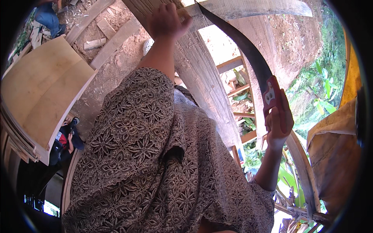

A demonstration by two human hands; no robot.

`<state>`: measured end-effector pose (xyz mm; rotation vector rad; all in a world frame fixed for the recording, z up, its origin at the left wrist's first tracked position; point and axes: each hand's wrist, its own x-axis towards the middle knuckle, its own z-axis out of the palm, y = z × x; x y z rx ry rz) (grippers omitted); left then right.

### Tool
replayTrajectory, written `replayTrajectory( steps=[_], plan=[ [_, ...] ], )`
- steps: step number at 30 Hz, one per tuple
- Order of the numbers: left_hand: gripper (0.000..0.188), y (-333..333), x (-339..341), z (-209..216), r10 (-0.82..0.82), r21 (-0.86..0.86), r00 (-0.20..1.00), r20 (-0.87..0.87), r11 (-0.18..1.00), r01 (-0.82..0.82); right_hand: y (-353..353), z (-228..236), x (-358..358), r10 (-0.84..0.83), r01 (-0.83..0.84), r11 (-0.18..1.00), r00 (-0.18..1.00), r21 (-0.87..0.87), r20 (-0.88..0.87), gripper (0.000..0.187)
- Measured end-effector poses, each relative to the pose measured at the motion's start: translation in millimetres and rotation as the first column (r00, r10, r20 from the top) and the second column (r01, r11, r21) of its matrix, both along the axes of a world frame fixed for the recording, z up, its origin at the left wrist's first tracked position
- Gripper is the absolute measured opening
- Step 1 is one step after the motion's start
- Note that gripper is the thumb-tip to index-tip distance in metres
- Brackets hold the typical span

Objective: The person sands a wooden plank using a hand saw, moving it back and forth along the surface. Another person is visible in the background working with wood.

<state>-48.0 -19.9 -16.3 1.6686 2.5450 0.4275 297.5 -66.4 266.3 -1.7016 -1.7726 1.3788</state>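
Note:
A hand saw with a dark, curved-looking blade (250, 50) and a red handle (271, 93) is in my right hand (279, 122), fingers wrapped round the grip. The blade slants up and left, and its tip end meets a pale grey board (256, 9) lying across the top of the view. To the left of the blade, my left hand (167, 23) is closed over the wood, thumb pointing right; its fingertips are partly hidden. Below it runs a thick weathered plank (204, 73), with the board resting across it.
Stacked curved-looking plywood sheets (46, 97) stand at the left. Loose wood offcuts (107, 28) litter the dirt floor. One person in blue trousers (48, 19) is at the far left, another person (66, 141) sits beyond the sheets. A yellow-brown tarp (334, 136) hangs at the right.

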Motion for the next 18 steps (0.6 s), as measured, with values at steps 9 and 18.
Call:
replayTrajectory(
  steps=[9,18],
  plan=[
    [0.055,-1,5,-2,0.02,-0.064,1.0,0.005,0.998,-0.02,-29,-5,-6,0.256,-0.256,0.964,0.967,0.077,0.013,0.057],
    [0.067,10,15,-5,0.014,-0.106,0.998,-0.067,0.994,-0.021,51,-204,-136,-0.095,0.148,0.988,0.775,0.034,-0.625,0.041]
  ],
)
